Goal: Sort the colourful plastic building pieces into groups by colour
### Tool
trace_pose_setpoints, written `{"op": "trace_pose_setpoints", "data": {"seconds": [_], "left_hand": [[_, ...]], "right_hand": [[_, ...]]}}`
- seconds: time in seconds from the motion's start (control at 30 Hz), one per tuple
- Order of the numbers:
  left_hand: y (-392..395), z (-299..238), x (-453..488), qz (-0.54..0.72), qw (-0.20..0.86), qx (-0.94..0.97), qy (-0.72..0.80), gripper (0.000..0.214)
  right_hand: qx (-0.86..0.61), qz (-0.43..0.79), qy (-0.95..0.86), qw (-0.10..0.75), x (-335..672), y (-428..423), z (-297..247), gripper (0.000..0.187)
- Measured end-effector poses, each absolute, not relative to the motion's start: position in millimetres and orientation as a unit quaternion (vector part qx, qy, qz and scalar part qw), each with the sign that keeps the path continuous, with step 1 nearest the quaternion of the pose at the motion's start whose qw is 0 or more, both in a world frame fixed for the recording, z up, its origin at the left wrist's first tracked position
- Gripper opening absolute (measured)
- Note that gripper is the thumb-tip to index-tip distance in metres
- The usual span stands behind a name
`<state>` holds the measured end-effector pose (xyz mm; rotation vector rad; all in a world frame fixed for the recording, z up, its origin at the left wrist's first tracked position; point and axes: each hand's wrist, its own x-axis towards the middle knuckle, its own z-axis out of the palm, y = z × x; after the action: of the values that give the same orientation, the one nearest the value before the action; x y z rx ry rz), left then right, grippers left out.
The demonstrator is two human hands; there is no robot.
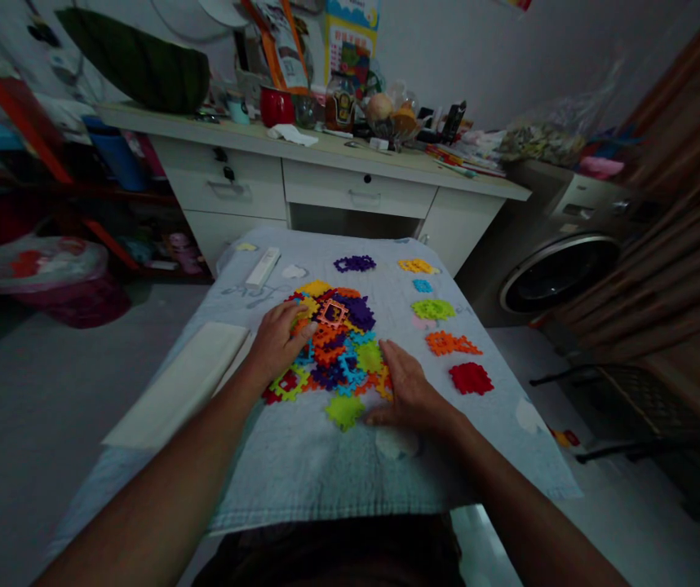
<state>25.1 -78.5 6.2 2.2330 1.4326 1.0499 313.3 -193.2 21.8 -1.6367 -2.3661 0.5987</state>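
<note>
A heap of colourful notched plastic building pieces lies in the middle of the cloth-covered table. On the heap's left edge rests my left hand, open, fingers stretched over the yellow pieces. My right hand is open at the right edge, its thumb spread towards a lone green piece. Small groups sorted by colour lie apart: purple, yellow, blue, green, orange and red.
A folded white cloth or paper and a long white object lie on the table's left. Behind stands a cluttered white cabinet, with a washing machine to its right. A lined pink bin is at left.
</note>
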Motion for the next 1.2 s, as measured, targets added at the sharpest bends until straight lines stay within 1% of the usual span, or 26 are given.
{"op": "trace_pose_setpoints", "data": {"seconds": [0.17, 0.27, 0.43, 0.6, 0.73, 0.83, 0.97, 1.13, 1.2], "left_hand": [[-76.7, 2.4, 24.8, 0.379, 0.177, 0.754, 0.507, 0.054], [-78.1, 3.2, 26.3, 0.384, 0.197, 0.748, 0.505, 0.054], [-78.1, 4.3, 26.8, 0.409, 0.228, 0.723, 0.508, 0.050], [-77.2, 6.6, 24.3, 0.457, 0.262, 0.670, 0.523, 0.044], [-78.1, 9.6, 24.9, 0.471, 0.255, 0.666, 0.520, 0.042], [-77.8, 10.2, 25.8, 0.474, 0.233, 0.671, 0.520, 0.041], [-76.0, 8.6, 25.8, 0.474, 0.211, 0.679, 0.519, 0.040], [-74.3, 6.0, 26.3, 0.456, 0.195, 0.685, 0.534, 0.041], [-73.3, 4.7, 26.8, 0.448, 0.190, 0.687, 0.539, 0.040]], "right_hand": [[-0.531, 0.137, -0.824, 0.145, 289.2, -195.2, 10.5, 0.130], [-0.521, 0.107, -0.829, 0.171, 274.7, -191.2, 7.4, 0.122], [-0.515, 0.073, -0.829, 0.204, 261.1, -177.3, 1.9, 0.101], [-0.471, 0.046, -0.861, 0.187, 258.4, -160.7, 4.5, 0.072], [-0.460, 0.017, -0.869, 0.180, 255.8, -145.1, 9.7, 0.052], [-0.466, -0.001, -0.863, 0.196, 251.5, -132.7, 10.7, 0.043], [-0.476, 0.014, -0.851, 0.220, 246.6, -125.4, 10.5, 0.039], [-0.404, 0.104, -0.872, 0.256, 249.4, -127.7, 25.2, 0.053], [-0.387, 0.136, -0.866, 0.285, 252.9, -121.9, 37.2, 0.048]]}}
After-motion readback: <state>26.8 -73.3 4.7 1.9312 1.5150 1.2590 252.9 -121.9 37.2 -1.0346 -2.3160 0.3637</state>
